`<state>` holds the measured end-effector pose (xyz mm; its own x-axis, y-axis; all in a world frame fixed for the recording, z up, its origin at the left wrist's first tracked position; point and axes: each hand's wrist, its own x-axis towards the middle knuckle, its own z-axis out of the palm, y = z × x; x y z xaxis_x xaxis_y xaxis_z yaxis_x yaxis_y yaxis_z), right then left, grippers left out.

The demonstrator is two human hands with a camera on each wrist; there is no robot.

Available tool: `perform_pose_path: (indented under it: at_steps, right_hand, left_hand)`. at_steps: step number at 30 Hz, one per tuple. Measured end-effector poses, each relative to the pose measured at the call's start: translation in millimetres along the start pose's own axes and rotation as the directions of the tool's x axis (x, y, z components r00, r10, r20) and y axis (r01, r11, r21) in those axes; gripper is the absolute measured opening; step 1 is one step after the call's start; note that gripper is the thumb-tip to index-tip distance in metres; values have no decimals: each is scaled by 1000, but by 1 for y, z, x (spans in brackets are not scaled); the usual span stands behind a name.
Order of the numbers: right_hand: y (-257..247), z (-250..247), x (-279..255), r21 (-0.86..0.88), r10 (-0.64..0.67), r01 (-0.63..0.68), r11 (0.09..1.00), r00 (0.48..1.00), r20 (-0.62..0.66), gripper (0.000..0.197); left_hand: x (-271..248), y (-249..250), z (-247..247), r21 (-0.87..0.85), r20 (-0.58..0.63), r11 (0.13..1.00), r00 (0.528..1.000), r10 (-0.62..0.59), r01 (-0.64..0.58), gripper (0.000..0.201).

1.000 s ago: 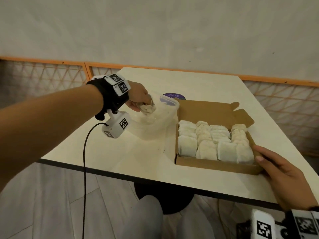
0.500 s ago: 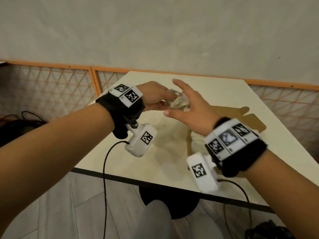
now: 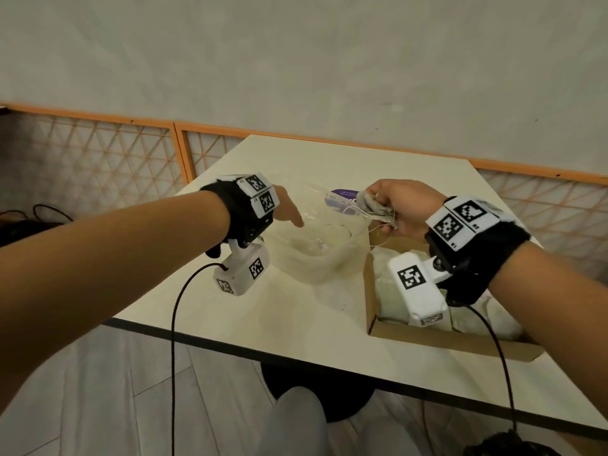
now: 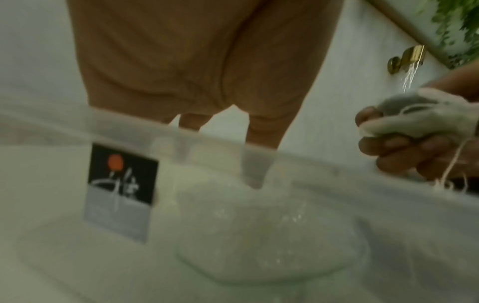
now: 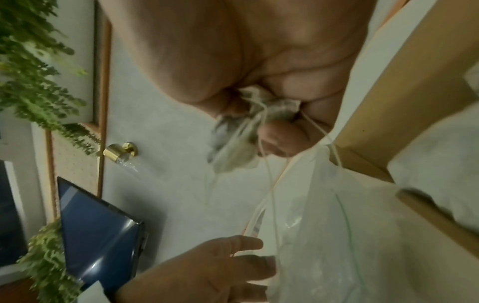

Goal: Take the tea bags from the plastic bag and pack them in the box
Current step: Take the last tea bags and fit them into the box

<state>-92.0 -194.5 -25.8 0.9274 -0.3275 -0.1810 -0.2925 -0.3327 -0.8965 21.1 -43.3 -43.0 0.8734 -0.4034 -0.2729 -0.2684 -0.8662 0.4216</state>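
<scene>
A: Head view first. The right hand (image 3: 406,210) is curled round a small bunch of tea bags (image 3: 373,207), held above the far left corner of the box (image 3: 427,337), strings dangling. The left hand (image 3: 286,210) reaches with straight fingers into the mouth of the bag (image 3: 316,255) and grips nothing. Bag sits on the table (image 3: 263,311), just left of the box.

B: How full is the box?

A: Pale tea bags lie in it, but the right wrist covers most of them, so I cannot tell.

B: Left wrist view?

A: It shows what the head view hides: the left fingers (image 4: 255,164) straight, dipped behind the clear rim of the bag (image 4: 259,235), and a dark label (image 4: 122,184) on its near wall. At right, the right hand (image 4: 404,149) is wrapped round the tea bags (image 4: 414,114).

B: Right wrist view?

A: Blurred, but only here do you see the palm side: the bunch of tea bags (image 5: 241,139) squeezed between thumb and fingers, strings trailing to the box (image 5: 414,102). The left hand (image 5: 207,270), relaxed, touches the bag (image 5: 350,235).

B: How will they handle?

A: I judge them light, soft and easily torn. Hold them by the paper body, gently; the loose strings could snag on the box edge or tangle.
</scene>
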Motion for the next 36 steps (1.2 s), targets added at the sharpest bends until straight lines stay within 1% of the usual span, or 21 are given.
perform_pose_path:
  at_steps: [1, 3, 4, 5, 6, 9, 11, 12, 14, 15, 17, 19, 20, 22, 23, 24, 27, 30, 32, 35, 36]
  right_hand:
    - [2, 1, 3, 91, 19, -18, 996, 1000, -8, 27]
    - [9, 3, 10, 343, 132, -124, 931, 991, 1, 21]
    - [13, 4, 13, 386, 160, -162, 908, 986, 38, 23]
    - [15, 6, 16, 362, 162, -174, 916, 985, 63, 28]
    - [17, 8, 15, 302, 152, -161, 940, 987, 53, 31]
    - [21, 13, 13, 159, 70, -60, 985, 996, -61, 20]
    - [23, 11, 11, 121, -1, 15, 993, 993, -116, 20]
    - [23, 10, 10, 77, -50, 62, 995, 988, -144, 17]
    - [19, 8, 6, -69, -170, 160, 985, 969, -179, 6]
    - [15, 9, 4, -123, -228, 209, 970, 958, -174, 4]
    - [10, 15, 2, -183, -320, 297, 937, 940, -115, 11]
    - [6, 24, 1, -286, -383, 356, 890, 923, -45, 17]
    - [4, 27, 3, -390, -402, 358, 848, 915, -34, 20]
    - [-1, 30, 9, -586, -419, 311, 748, 906, -55, 30]
    - [-3, 29, 11, -634, -413, 282, 721, 908, -66, 35]
    - [-5, 28, 13, -649, -400, 263, 714, 914, -70, 39]
    - [-7, 28, 14, -620, -344, 231, 750, 937, -67, 48]
    - [-9, 30, 17, -631, -341, 193, 751, 932, -121, 52]
    - [-11, 29, 22, -632, -339, 169, 756, 927, -158, 47]
    - [-15, 27, 28, -634, -301, 122, 763, 936, -182, 31]
    - [-16, 26, 30, -625, -277, 105, 774, 943, -186, 32]
  left_hand:
    - [2, -1, 4, -6, 40, 1000, 999, -7, 8, 50]
    - [3, -2, 8, -5, 94, 1000, 996, -8, 9, 48]
    - [4, -3, 9, 15, 107, 1000, 994, -3, 1, 46]
    - [3, -3, 9, 37, 110, 999, 994, 4, -8, 44]
    - [2, -3, 9, 49, 109, 999, 994, 12, -17, 42]
    - [2, -2, 9, 0, 84, 1000, 996, 25, -25, 44]
    - [5, -1, 9, -95, 48, 995, 999, 7, -2, 48]
    - [6, -1, 9, -177, 31, 984, 999, -8, 13, 47]
    - [4, -1, 5, -345, 12, 939, 1000, -15, 18, 40]
    - [4, -2, 4, -404, 3, 915, 1000, -5, 6, 39]
    - [2, -3, 2, -497, 1, 867, 999, 36, -31, 40]
    - [0, -3, 2, -620, 20, 782, 995, 94, -62, 40]
    - [-2, -3, 2, -690, 35, 721, 992, 125, -67, 38]
    - [-5, -3, 2, -796, 59, 602, 982, 181, -63, 37]
    - [-6, -4, 2, -827, 69, 559, 975, 212, -63, 38]
    - [-6, -6, 2, -844, 76, 532, 967, 244, -68, 39]
    - [-7, -9, 1, -859, 76, 500, 939, 334, -109, 44]
    - [-10, -7, -1, -879, 69, 456, 907, 415, -141, 67]
    - [-12, -5, -2, -887, 61, 432, 887, 458, -162, 76]
    - [-10, -5, -1, -900, 47, 399, 869, 492, -177, 78]
    - [-10, -5, 0, -904, 40, 389, 870, 491, -178, 77]
